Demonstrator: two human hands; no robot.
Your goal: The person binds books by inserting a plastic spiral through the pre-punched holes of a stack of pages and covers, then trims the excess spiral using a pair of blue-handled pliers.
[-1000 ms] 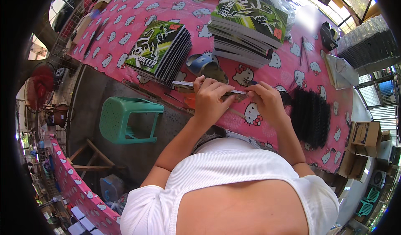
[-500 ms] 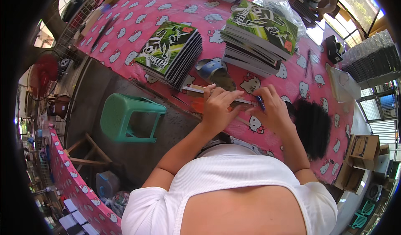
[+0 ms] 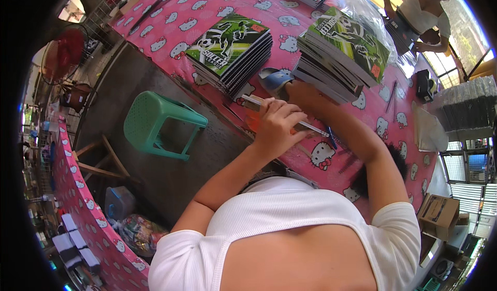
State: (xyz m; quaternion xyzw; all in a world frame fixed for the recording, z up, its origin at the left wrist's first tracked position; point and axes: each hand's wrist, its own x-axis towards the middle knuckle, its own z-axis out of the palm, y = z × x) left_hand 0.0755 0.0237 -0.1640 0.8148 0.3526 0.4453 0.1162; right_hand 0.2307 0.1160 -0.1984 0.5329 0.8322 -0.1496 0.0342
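My left hand (image 3: 279, 127) is closed round a thin notebook (image 3: 316, 129), seen edge-on with its pale page edges showing. A small blue piece (image 3: 332, 138) shows at its right end; what it is I cannot make out. My right hand (image 3: 302, 95) reaches past the notebook to a blue and grey rounded container (image 3: 274, 79), and its fingers are mostly hidden there. Beyond stand a stack of spiral notebooks (image 3: 230, 48) with green covers and a taller stack of similar notebooks (image 3: 344, 45) to its right.
Black binding coils (image 3: 396, 161) lie under my right forearm on the pink patterned tablecloth (image 3: 171, 32). A black tape dispenser (image 3: 425, 85) and a wrapped black stack (image 3: 463, 107) sit at the right. A green stool (image 3: 150, 120) stands left of the table. Another person (image 3: 422, 17) works at the far right.
My right hand has left the notebook's right end and moved away from me to the blue and grey container. My left hand keeps hold of the notebook. The view has shifted somewhat.
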